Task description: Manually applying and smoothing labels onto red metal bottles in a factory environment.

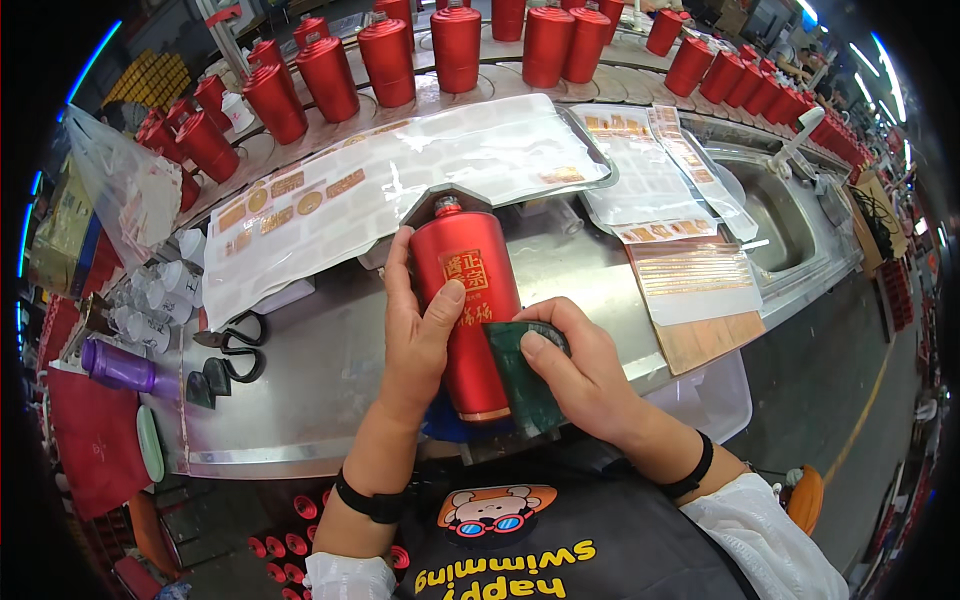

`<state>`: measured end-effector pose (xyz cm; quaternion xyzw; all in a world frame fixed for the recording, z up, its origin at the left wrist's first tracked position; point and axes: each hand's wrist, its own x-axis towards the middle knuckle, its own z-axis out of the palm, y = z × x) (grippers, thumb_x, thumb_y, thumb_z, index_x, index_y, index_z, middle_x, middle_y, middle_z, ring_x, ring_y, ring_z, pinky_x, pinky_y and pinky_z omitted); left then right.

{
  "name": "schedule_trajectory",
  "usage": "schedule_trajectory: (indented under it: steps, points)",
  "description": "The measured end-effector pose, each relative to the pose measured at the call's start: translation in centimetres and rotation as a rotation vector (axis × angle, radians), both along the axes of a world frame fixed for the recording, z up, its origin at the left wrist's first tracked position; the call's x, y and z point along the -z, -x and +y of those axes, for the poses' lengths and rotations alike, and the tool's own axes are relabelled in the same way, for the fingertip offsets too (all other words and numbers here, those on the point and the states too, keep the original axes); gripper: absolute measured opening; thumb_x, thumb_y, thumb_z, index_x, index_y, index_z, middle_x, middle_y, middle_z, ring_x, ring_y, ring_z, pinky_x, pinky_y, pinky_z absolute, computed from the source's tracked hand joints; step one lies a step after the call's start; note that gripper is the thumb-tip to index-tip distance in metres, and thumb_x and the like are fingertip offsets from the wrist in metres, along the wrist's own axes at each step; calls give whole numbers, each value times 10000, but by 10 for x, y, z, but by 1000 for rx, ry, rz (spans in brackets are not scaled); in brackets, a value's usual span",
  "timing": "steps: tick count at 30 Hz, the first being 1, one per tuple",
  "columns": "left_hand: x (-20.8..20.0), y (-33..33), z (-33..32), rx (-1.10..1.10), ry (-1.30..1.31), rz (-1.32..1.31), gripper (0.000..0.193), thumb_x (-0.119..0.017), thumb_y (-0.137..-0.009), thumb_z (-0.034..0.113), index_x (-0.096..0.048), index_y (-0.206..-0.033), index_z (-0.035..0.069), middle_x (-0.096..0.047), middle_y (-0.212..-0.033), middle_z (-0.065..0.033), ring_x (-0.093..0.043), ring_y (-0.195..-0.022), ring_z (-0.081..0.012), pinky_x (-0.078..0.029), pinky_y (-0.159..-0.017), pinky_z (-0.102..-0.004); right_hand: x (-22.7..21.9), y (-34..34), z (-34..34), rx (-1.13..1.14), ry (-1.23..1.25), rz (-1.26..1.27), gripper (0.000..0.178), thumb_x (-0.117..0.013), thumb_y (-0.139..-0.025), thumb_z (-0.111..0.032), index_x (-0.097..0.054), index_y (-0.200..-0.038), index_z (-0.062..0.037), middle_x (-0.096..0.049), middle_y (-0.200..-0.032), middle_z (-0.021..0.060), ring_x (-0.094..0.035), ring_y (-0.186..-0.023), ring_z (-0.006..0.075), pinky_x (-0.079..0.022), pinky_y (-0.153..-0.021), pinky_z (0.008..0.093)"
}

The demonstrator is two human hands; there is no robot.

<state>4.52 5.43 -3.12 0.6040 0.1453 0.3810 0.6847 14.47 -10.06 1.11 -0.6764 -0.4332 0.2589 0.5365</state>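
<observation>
A red bottle (485,265) with gold lettering and a gold square label leans slightly in front of me, its neck at the far end. My left hand (418,325) wraps round its left side, the thumb lying on the front by the label. In my right hand (580,375) is a dark green cloth (525,385), pressed to the bottle's lower right side. Beyond the bottle lies a large sticker sheet (400,170) with gold decals, many of its spaces blank.
Several red bottles (455,50) stand on the curved conveyor (500,80) at the back. Scissors (240,345), a purple cup (118,364) and small clear cups (165,290) sit at left. More decal sheets (640,170), a wooden board (710,340) and a sink (775,220) are at right.
</observation>
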Motion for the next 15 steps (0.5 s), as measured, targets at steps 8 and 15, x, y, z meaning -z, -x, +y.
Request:
schedule_trajectory:
  steps: [8,15]
  points:
    - [0,2,-5,-12,17,-1,724,-568,-956,194,-162,-1501,-57,-346,-1449,-190,-411,-1298,-217,-333,-1088,-325,-1,3,-2,1,0,0,238,-535,-948,-152,-542,-1101,31,-654,-855,189,-668,-786,287,-508,-714,372]
    - [-1,-2,-2,-24,-17,-4,702,-564,-951,209,-198,-1480,-73,-365,-1427,-197,-431,-1263,-210,-341,-1074,-322,1,-1,1,18,-11,-20,249,-539,-942,-173,-549,-1081,33,-649,-849,208,-669,-800,323,-506,-714,382]
